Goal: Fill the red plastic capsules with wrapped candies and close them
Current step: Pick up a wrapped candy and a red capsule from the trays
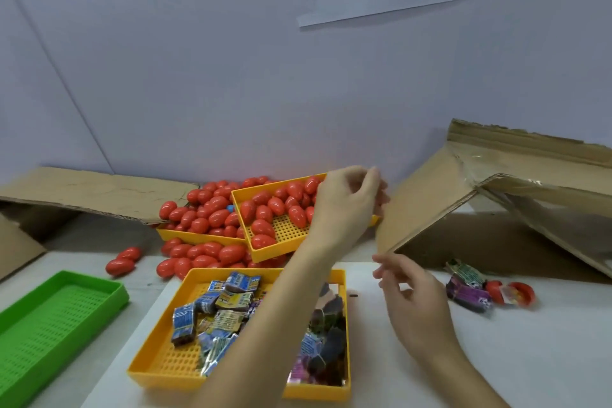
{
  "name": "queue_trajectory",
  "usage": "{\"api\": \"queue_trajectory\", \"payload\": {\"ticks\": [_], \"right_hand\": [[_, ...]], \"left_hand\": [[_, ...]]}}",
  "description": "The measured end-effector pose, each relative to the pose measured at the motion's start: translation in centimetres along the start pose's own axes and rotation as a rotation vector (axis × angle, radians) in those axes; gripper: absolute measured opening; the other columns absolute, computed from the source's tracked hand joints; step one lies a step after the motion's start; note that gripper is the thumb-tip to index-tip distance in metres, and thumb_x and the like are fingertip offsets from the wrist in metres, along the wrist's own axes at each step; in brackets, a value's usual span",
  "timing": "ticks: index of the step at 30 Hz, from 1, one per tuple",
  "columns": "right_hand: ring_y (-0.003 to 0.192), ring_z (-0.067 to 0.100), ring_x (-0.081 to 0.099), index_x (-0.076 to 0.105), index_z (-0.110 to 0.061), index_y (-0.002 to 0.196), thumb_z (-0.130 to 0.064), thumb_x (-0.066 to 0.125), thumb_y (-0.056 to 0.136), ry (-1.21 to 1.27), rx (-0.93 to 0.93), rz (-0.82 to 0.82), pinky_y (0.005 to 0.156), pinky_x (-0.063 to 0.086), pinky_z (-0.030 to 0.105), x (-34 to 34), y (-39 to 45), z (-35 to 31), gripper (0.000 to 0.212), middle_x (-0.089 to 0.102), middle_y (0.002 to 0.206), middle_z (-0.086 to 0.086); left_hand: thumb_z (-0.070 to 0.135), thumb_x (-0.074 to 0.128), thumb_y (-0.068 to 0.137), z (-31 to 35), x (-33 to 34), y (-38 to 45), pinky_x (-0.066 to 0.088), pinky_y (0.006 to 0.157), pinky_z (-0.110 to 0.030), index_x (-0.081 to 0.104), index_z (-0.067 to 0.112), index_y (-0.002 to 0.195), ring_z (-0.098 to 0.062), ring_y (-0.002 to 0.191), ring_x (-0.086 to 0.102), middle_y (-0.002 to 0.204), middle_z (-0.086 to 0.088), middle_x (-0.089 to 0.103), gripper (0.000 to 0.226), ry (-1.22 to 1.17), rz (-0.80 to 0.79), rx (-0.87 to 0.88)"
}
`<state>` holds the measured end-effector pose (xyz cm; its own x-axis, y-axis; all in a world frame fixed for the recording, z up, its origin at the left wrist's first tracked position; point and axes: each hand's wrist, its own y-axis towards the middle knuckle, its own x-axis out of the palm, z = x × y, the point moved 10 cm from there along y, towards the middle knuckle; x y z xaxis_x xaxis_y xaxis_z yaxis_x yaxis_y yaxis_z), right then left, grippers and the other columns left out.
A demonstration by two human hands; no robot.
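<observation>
Many closed red capsules (265,228) lie in a tilted yellow tray (268,253) at the back, with more heaped in and around a second yellow tray (195,237) under it. My left hand (347,202) reaches over the tilted tray's right end, fingers curled round what looks like a red capsule (383,200), mostly hidden. My right hand (409,301) hovers open above the table, holding nothing. Wrapped candies (228,301) fill the near yellow tray (159,371). At the right lie an opened red capsule (520,293) and loose candies (467,291).
An empty green tray (49,318) sits at the front left. Two stray capsules (121,263) lie behind it. A flattened cardboard box (82,189) lies at the back left, and an open cardboard box (496,189) leans at the right, its flap close to both hands.
</observation>
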<state>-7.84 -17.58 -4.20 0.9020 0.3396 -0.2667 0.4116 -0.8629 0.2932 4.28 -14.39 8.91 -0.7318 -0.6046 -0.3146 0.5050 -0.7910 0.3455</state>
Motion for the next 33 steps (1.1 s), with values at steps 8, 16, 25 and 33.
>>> {"api": "queue_trajectory", "payload": {"ticks": [8, 16, 25, 33], "right_hand": [[0.069, 0.005, 0.058, 0.067, -0.034, 0.083, -0.003, 0.056, 0.091, -0.059, -0.133, -0.044, 0.055, 0.046, 0.02, 1.6, 0.9, -1.9, 0.034, 0.065, 0.068, -0.009], [0.068, 0.004, 0.058, 0.068, -0.024, 0.081, 0.001, 0.055, 0.09, -0.111, -0.244, -0.043, 0.053, 0.041, 0.012, 3.9, 2.5, -3.3, 0.029, 0.065, 0.069, -0.012], [0.072, 0.007, 0.06, 0.066, -0.032, 0.08, -0.001, 0.053, 0.092, -0.034, -0.19, -0.022, 0.06, 0.047, 0.014, 2.9, 2.7, -2.3, 0.035, 0.065, 0.075, -0.018], [0.072, 0.009, 0.059, 0.067, -0.029, 0.082, -0.002, 0.052, 0.092, -0.042, -0.204, -0.048, 0.061, 0.049, 0.022, 3.5, 2.8, -2.5, 0.033, 0.064, 0.075, -0.02]], "left_hand": [[0.021, 0.058, 0.097, -7.1, -13.3, -5.4, 0.053, 0.054, -0.032, 0.069, 0.013, 0.069, -0.011, 0.049, 0.062, 0.057, 0.001, 0.067, 0.031, 0.326, 0.271, -0.065], [0.023, 0.063, 0.092, -9.6, -13.7, -6.5, 0.037, 0.043, -0.015, 0.069, 0.013, 0.066, -0.007, 0.047, 0.052, 0.058, 0.0, 0.063, 0.028, 0.536, 0.139, -0.161], [0.034, 0.082, 0.079, -11.3, -9.6, -7.7, 0.056, 0.067, -0.037, 0.074, 0.021, 0.102, -0.021, 0.078, 0.061, 0.085, 0.003, 0.057, 0.028, 0.854, -0.355, -0.31], [0.032, 0.081, 0.08, -11.5, -10.1, -8.3, 0.055, 0.068, -0.028, 0.077, 0.023, 0.09, -0.005, 0.077, 0.06, 0.085, 0.011, 0.065, 0.014, 0.657, -0.228, -0.194]]}}
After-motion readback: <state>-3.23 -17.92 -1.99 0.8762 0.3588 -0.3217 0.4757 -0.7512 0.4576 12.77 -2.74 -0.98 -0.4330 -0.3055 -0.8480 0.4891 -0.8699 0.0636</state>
